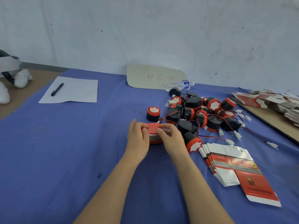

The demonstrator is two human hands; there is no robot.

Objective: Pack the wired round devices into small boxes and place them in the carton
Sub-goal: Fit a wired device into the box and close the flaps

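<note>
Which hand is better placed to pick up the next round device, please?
Probably the right hand: the pile of devices lies on its side, while the left hand sits beyond the box.

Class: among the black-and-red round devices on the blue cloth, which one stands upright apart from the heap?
The device left of the heap, just beyond the small red box; its white-centred red cap faces up.

A table under a blue cloth (pixel 64 151) carries, at far left, a white sheet of paper (pixel 76 92) with a black marker (pixel 57 89) on it. At the far edge are a cardboard sign (pixel 145 76) marked 46 and a water bottle (pixel 178 84) on its side. Right of centre is a heap of black-and-red round devices (pixel 202 112) with trailing wires, and a small red box (pixel 153 128) sits just left of it. At near right lies a fanned stack of flat box blanks (pixel 229 165). At far right a cardboard sheet (pixel 267 117) bears more blanks (pixel 275 102).
</note>
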